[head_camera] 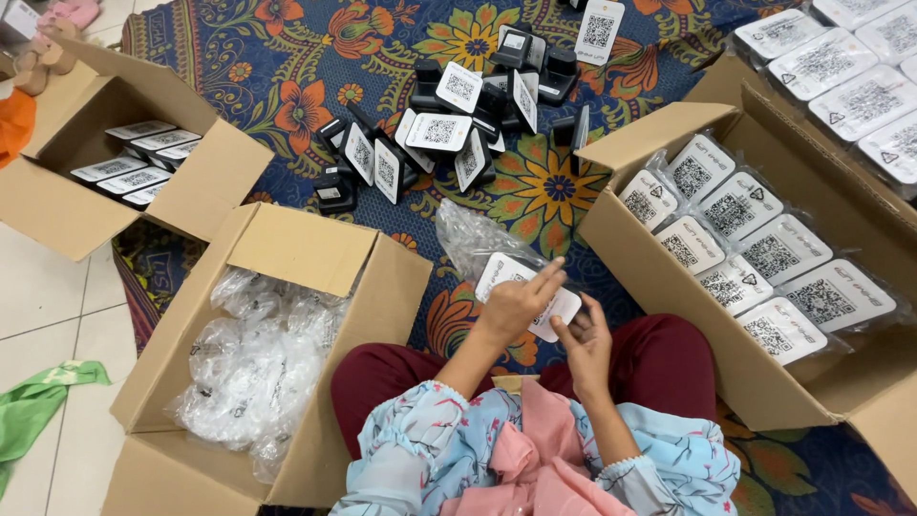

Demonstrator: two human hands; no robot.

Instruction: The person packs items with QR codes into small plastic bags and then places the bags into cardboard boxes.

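Note:
My left hand and my right hand both hold a white card stand with a square code pattern that sits partly inside a clear plastic bag. The left fingers lie over the card's top; the right hand grips its lower right edge. I sit cross-legged in dark red trousers on a floral rug. A heap of unbagged white card stands on black bases lies on the rug ahead of me.
A cardboard box at the right holds several bagged card stands. The box at my left knee is full of clear plastic bags. A third box at far left holds a few stands. Green cloth lies on the tiled floor.

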